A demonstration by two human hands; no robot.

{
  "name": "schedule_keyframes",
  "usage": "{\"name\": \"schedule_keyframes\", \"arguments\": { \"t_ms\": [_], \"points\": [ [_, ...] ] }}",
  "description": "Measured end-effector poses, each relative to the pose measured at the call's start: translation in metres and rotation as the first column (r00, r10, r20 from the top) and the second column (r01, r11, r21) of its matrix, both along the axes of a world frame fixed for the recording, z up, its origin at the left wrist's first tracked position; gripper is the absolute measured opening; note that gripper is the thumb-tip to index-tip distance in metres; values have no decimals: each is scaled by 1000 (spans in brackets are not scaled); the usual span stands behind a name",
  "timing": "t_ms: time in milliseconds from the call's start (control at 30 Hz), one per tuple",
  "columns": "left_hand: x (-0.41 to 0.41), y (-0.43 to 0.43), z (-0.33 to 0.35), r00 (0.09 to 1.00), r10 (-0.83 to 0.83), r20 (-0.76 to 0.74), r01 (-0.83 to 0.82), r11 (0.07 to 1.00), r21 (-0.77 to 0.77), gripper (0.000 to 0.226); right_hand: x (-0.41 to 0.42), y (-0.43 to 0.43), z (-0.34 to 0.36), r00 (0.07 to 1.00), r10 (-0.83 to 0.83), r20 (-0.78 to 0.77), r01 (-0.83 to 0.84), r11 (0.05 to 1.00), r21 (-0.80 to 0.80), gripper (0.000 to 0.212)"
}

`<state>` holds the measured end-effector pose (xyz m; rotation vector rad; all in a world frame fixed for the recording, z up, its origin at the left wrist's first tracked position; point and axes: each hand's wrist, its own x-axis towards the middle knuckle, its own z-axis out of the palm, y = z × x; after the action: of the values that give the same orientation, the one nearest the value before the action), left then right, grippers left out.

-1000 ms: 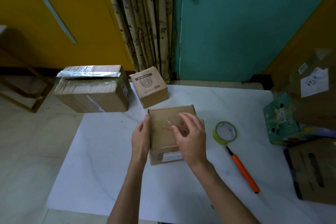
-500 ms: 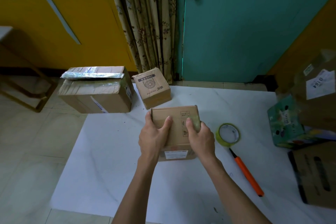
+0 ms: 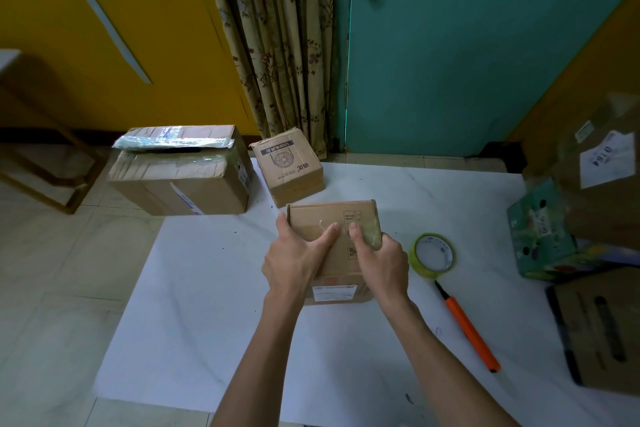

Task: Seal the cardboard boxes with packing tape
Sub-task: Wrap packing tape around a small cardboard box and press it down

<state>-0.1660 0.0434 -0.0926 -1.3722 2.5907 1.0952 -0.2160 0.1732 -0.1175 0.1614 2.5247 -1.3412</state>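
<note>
Cardboard box (image 3: 327, 215): small brown one, sitting flat on the white table (image 3: 207, 288), right in the middle of the view. I'll place everything else off this box.
Left hand (image 3: 294, 260): grips the box's left side, thumb along the left edge, fingers bent over onto the top.
Right hand (image 3: 381, 263): grips the box's right side, forefinger laid on the top, the other fingers wrapped round the right edge.
Tape on the box: a shiny greenish patch (image 3: 371, 230) folded over the top right edge, partly under the right fingers (looks like tape to me).
Label (image 3: 334, 292): white sticker on the box's near face, between the two wrists.
Tape roll (image 3: 427, 272): yellow-green, lying flat just right of the box, close to the right hand but not touching it.
Orange-handled tool (image 3: 467, 326): right of the box and nearer the camera, black tip pointing up at the roll (some kind of cutter? can't tell).
Fan-print box (image 3: 287, 166): just beyond the box, a bit left.
Big taped box (image 3: 180, 184): beyond the box, further left, crumpled top.
Green printed box (image 3: 540, 236): well off to the box's right, brown cartons (image 3: 606, 184) behind it.
</note>
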Motion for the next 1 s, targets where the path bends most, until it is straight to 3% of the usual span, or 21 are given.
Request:
{"name": "schedule_keyframes", "arguments": {
  "t_ms": [300,467,567,767,1000],
  "points": [
    [3,-10,-7,997,-29,-67,31,999,32,66,0,-1,-4,990,44,-138,-33,996,81,51],
    [6,-19,-11,983,-4,-183,43,977,210,66,-4,-1,-1,999,31,8,-30,998,-46,47],
    [13,-9,-18,952,94,-290,14,936,351,50,-2,0,4,996,44,75,-38,996,-77,56],
    [10,-7,-23,962,66,-266,-22,986,166,43,-4,0,1,996,71,-54,-71,997,9,45],
    [12,-13,-21,956,56,-289,-17,991,136,45,-1,-1,0,986,92,-142,-81,994,76,48]
  ]
}}
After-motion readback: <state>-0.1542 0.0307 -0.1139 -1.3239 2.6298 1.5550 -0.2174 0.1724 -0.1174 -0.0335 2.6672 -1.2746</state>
